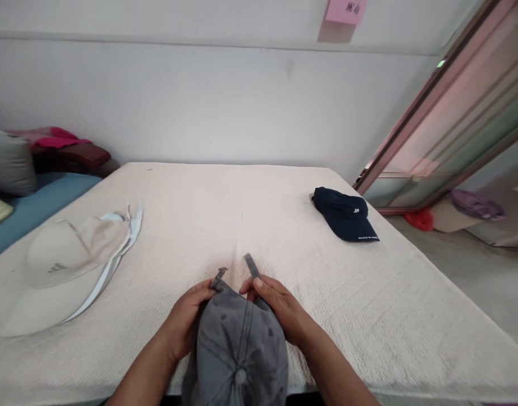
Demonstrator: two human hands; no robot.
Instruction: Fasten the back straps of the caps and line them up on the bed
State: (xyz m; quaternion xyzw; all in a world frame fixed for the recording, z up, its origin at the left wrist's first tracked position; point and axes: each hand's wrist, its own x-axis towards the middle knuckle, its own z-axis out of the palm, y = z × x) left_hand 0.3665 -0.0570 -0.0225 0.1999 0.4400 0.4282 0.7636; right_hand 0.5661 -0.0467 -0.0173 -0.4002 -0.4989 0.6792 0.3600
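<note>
Hands (190,316) (281,304) hold gray cap (242,344) (unbuckled) between them.

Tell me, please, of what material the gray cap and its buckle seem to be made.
Gray cap: probably cotton cloth with a matte, washed finish, judging by its faded, uneven tone and stitched seams. Buckle: likely metal, judging by its thin, openwork frame; finish unclear at this size.

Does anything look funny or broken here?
Only the gray cap looks a bit odd: its back band is unfastened. The loose strap sticks out by the right hand, apart from the buckle by the left hand. I see no spill or obvious tear.
</note>
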